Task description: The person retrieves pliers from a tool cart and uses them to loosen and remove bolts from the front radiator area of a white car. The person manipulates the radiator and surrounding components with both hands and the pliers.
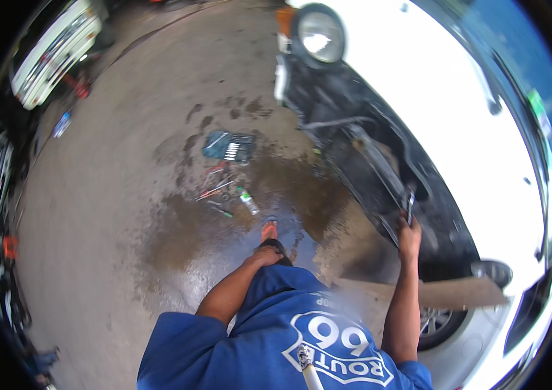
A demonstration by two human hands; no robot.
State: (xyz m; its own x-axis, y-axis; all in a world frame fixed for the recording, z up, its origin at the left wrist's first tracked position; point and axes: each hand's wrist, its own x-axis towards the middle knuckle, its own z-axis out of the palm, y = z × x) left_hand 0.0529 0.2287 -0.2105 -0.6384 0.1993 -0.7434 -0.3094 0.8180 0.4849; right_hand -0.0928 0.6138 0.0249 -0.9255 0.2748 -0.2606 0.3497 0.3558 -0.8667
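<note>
My right hand (409,235) is closed around a silver wrench (408,203), held upright inside the open front of a white car (412,71). Right beside the wrench runs a long grey metal bar (380,166), set in the dark bay; whether the wrench's head touches a fastener is too small to tell. My left hand (267,256) rests on my bent leg near the knee, fingers laid over it, holding nothing.
On the wet concrete lie an opened socket set case (229,146), loose hand tools (214,190) and a plastic bottle (248,201). A brown board (461,292) sits near the car's wheel (438,323). Another white vehicle (55,52) stands far left. A cigarette (310,370) shows at the lower edge.
</note>
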